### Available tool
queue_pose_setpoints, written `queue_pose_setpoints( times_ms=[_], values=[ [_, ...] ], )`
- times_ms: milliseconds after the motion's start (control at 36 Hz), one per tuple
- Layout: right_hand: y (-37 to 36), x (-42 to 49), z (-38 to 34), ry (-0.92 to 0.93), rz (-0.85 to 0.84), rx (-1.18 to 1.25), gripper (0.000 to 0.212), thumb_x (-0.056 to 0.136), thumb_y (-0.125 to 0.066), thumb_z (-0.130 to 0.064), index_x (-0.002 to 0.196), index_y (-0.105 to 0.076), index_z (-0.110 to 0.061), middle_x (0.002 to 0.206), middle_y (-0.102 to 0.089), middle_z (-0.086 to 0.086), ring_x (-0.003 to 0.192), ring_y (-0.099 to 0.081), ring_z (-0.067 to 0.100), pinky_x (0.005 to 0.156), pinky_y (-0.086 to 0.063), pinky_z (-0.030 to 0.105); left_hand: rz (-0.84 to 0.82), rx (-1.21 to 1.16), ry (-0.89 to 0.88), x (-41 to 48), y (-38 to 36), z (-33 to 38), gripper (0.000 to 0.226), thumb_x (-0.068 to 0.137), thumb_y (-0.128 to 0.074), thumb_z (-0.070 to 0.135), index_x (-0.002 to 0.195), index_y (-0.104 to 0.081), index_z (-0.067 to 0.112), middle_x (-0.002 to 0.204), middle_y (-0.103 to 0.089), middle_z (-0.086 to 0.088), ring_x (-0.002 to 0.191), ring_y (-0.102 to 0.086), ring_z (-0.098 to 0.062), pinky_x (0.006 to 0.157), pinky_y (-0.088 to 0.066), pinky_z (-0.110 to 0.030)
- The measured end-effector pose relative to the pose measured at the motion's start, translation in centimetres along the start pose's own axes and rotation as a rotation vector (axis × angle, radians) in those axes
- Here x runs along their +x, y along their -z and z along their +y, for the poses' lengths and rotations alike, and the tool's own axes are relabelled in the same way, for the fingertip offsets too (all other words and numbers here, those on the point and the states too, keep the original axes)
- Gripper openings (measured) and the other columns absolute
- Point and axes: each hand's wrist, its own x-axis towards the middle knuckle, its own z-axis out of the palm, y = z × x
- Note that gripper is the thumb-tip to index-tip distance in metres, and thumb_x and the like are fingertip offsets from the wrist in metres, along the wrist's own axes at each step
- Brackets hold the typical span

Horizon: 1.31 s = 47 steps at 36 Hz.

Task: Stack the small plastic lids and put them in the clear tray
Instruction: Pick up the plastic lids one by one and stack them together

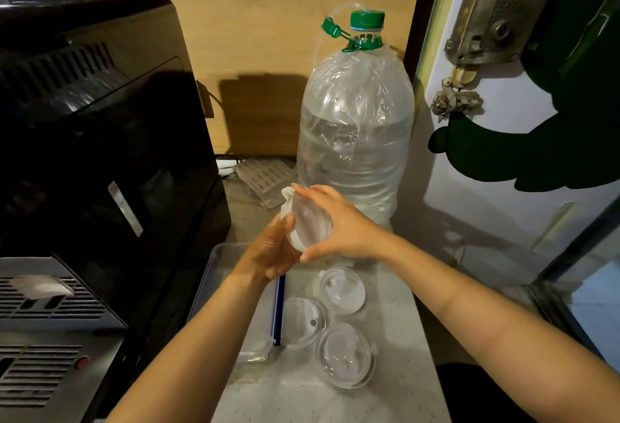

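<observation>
On the far left stands a big black machine (100, 127), with a metal grille (50, 295) at its lower part. Next to it, on the pale bench (396, 385), lies the clear tray (214, 268); my left arm crosses over it, so I see only its rim and one corner. My left hand (271, 255) is raised above the tray and presses from below on a small stack of lids (310, 221), which I hold tilted in the air. My right hand (339, 224) closes on the same stack from the other side, fingers spread over the top. How many lids are in the stack I cannot tell. Three more lids (342, 290) lie flat on the bench, just right of the tray, close to each other. Behind my hands stands a large water bottle (355, 134) with a green cap (367, 19).
</observation>
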Motion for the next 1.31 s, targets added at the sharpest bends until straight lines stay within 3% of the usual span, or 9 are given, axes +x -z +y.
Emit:
queue_pose_setpoints(
  times_ms=[194,361,417,528,667,806,917,1194,1306],
  values=[
    [-0.8,0.2,0.2,-0.013,-0.049,-0.022,0.108,0.066,-0.082,-0.027,0.145,-0.009,-0.039,0.157,-0.004,0.002,0.145,-0.008,0.018,0.115,-0.025,0.036,0.027,0.073,0.003,-0.5,0.3,0.2,0.097,0.047,-0.087,0.041,0.128,-0.043,0.012,0.112,-0.061,-0.011,0.101,-0.065,-0.022,0.075,-0.057,-0.034],
    [-0.7,1.0,0.7,-0.023,-0.095,0.036,0.112,0.065,-0.082,-0.024,0.145,-0.005,-0.042,0.158,-0.001,-0.001,0.146,-0.004,0.013,0.117,-0.019,0.036,0.141,0.115,0.006,-1.0,1.2,0.3,0.119,0.041,-0.088,0.044,0.140,-0.030,0.011,0.120,-0.053,-0.013,0.103,-0.061,-0.023,0.072,-0.056,-0.033],
    [-0.5,1.3,1.2,-0.045,-0.061,0.070,0.114,0.065,-0.082,-0.021,0.146,-0.003,-0.037,0.158,-0.003,-0.001,0.146,-0.004,0.012,0.118,-0.016,0.033,0.185,0.118,0.022,-1.3,1.5,0.4,0.122,0.033,-0.089,0.046,0.137,-0.033,0.012,0.114,-0.052,-0.011,0.097,-0.060,-0.022,0.066,-0.057,-0.032],
    [-0.9,1.9,4.4,-0.197,-0.001,0.112,0.111,0.068,-0.080,-0.029,0.148,-0.003,-0.031,0.158,-0.005,-0.001,0.146,-0.008,0.016,0.117,-0.017,0.034,0.220,0.086,0.035,-2.2,2.4,0.7,0.117,0.027,-0.090,0.045,0.128,-0.037,0.016,0.110,-0.050,-0.011,0.095,-0.059,-0.025,0.063,-0.059,-0.036],
    [-4.5,2.0,9.9,-0.478,-0.127,-0.070,0.120,0.063,-0.081,-0.039,0.148,0.002,-0.025,0.158,-0.001,0.011,0.145,-0.011,0.027,0.115,-0.024,0.039,0.309,0.068,0.057,-3.3,3.4,1.0,0.121,0.017,-0.090,0.045,0.124,-0.040,0.019,0.109,-0.052,-0.009,0.097,-0.055,-0.026,0.067,-0.058,-0.038],
    [-7.8,1.0,12.2,-0.561,-0.185,-0.206,0.127,0.047,-0.085,-0.046,0.146,-0.007,-0.034,0.154,-0.017,0.014,0.140,-0.020,0.034,0.111,-0.032,0.043,0.338,0.046,0.060,-4.1,3.9,1.2,0.125,0.016,-0.091,0.043,0.126,-0.038,0.019,0.108,-0.052,-0.009,0.097,-0.055,-0.027,0.066,-0.058,-0.040],
    [-9.1,0.6,13.1,-0.599,-0.229,-0.285,0.121,0.053,-0.084,-0.046,0.147,-0.010,-0.023,0.153,-0.021,0.015,0.142,-0.015,0.035,0.113,-0.028,0.043,0.332,0.027,0.061,-4.5,4.4,1.4,0.125,0.018,-0.092,0.040,0.129,-0.037,0.019,0.110,-0.053,-0.011,0.096,-0.059,-0.029,0.069,-0.058,-0.043],
    [-9.5,0.2,13.1,-0.629,-0.222,-0.343,0.111,0.062,-0.081,-0.038,0.147,-0.012,-0.017,0.153,-0.016,0.015,0.139,-0.023,0.036,0.109,-0.033,0.042,0.349,0.029,0.071,-4.9,5.0,1.2,0.123,0.023,-0.092,0.041,0.130,-0.037,0.018,0.113,-0.051,-0.011,0.100,-0.056,-0.029,0.070,-0.059,-0.043],
    [-9.2,0.0,12.7,-0.614,-0.194,-0.309,0.098,0.061,-0.080,-0.039,0.141,-0.027,-0.018,0.146,-0.029,0.012,0.136,-0.029,0.031,0.105,-0.037,0.039,0.341,0.045,0.078,-4.9,4.8,1.2,0.126,0.024,-0.091,0.042,0.133,-0.035,0.018,0.115,-0.050,-0.012,0.104,-0.054,-0.030,0.072,-0.059,-0.042]
  ],
)
